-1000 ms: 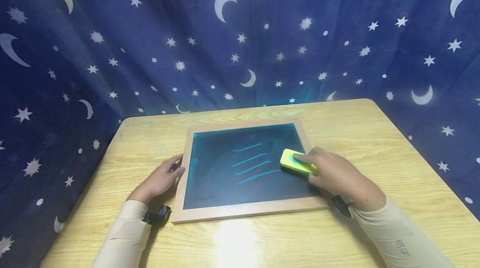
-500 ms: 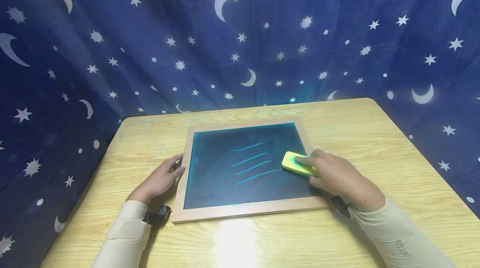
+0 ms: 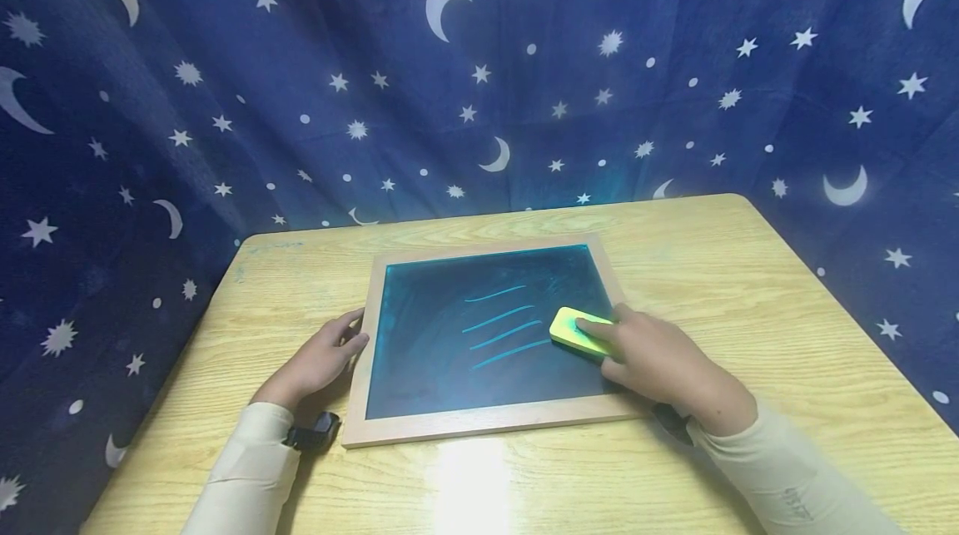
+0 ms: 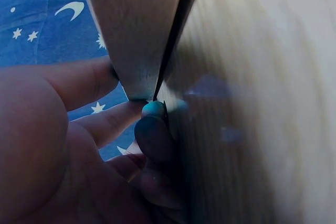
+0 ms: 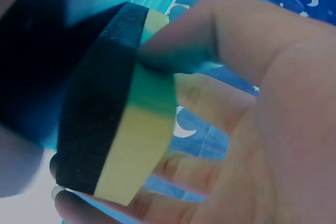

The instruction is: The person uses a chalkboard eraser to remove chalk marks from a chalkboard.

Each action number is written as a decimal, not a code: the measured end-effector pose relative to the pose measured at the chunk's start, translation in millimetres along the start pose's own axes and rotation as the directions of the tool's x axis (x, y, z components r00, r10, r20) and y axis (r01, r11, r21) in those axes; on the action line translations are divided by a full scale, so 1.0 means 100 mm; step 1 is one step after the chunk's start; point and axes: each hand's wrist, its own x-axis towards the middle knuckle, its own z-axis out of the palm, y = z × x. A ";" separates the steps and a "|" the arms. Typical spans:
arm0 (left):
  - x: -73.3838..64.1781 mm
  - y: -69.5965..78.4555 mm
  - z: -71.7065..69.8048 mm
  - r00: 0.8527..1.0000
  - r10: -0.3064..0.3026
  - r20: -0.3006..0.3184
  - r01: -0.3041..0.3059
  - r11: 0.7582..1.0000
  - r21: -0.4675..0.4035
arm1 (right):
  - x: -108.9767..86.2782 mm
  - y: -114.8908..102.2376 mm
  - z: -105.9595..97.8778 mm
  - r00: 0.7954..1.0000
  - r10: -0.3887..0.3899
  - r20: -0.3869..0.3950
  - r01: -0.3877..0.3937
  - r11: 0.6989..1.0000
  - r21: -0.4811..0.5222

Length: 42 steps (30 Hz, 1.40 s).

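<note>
Right hand (image 3: 659, 356) has a solid grip on the eraser (image 3: 572, 336), index finger laid along the top, thumb on the near side. So the eraser sits right under those fingers, over the right part of the board (image 3: 419, 360). Can't tell if it's pressed flat.

Key bit imo: the four chalk lines (image 3: 500, 319) are all off to the left of the right fingertips, and the lowest one runs right up to the eraser's end. The eraser's long axis points left out of the grip and slants across the lines, not along them. Right hand's clearly the nearer one.

Left hand (image 3: 318, 360) isn't gripping anything, just relaxed fingers resting against the board's left edge, with the lines well off to their right.
</note>
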 end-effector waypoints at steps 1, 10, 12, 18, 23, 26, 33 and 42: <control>0.00 0.00 0.00 1.000 0.000 -0.002 0.000 1.000 -0.001 | 0.00 -0.01 0.01 1.000 -0.009 -0.006 0.009 1.000 -0.001; 0.01 0.00 0.01 1.000 -0.009 -0.006 0.009 1.000 -0.016 | -0.02 -0.17 0.11 0.994 -0.104 -0.037 0.103 0.994 -0.029; 0.00 0.00 0.02 1.000 -0.014 -0.006 0.014 1.000 -0.018 | -0.03 -0.21 0.13 0.989 -0.144 -0.044 0.142 0.989 -0.046; 0.00 0.01 0.02 1.000 -0.018 -0.008 0.018 1.000 -0.015 | -0.08 -0.34 0.19 0.974 -0.226 -0.030 0.224 0.973 -0.055; 0.00 0.01 0.01 1.000 -0.022 -0.010 0.022 1.000 0.005 | -0.11 -0.43 0.22 0.962 -0.271 -0.018 0.269 0.961 -0.069; 0.00 0.01 0.01 1.000 -0.023 -0.006 0.023 1.000 0.009 | -0.12 -0.47 0.23 0.957 -0.290 -0.008 0.289 0.955 -0.063; 0.01 0.00 0.02 1.000 -0.029 -0.004 0.029 1.000 0.000 | -0.13 -0.51 0.26 0.961 -0.276 -0.024 0.275 0.960 -0.053; 0.00 0.02 0.03 0.999 -0.034 -0.007 0.034 0.999 -0.011 | -0.12 -0.53 0.30 0.964 -0.263 -0.048 0.259 0.963 -0.080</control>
